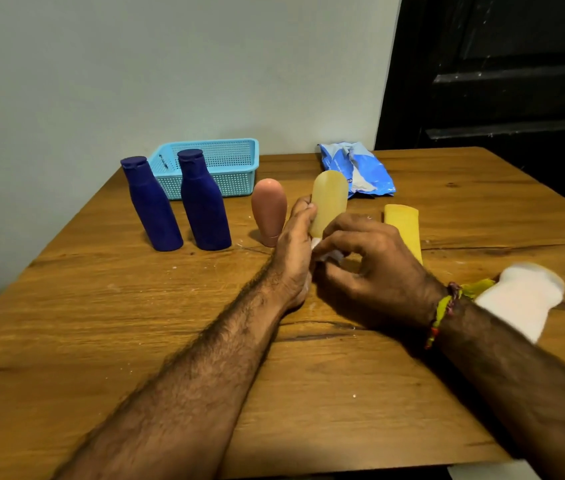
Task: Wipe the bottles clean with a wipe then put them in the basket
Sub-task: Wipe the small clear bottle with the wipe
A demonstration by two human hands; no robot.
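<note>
Head view: pale yellow bottle (329, 199) between left fingers (303, 206) (upright).

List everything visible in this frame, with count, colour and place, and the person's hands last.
blue bottles: two, dark blue, upright at table's left, in front of the basket
basket: one, light blue, far edge by the wall
pink bottle: one, standing cap-down, centre
pale yellow bottle: one, held up at centre
yellow bottle: one, right of the hands
wipe: one, white, mostly hidden between the hands
wipes packet: one, blue and white, far right
white bottle: one, blurred, near right wrist
table: one, brown wood
left hand: holds pale yellow bottle
right hand: pinches the wipe
</note>
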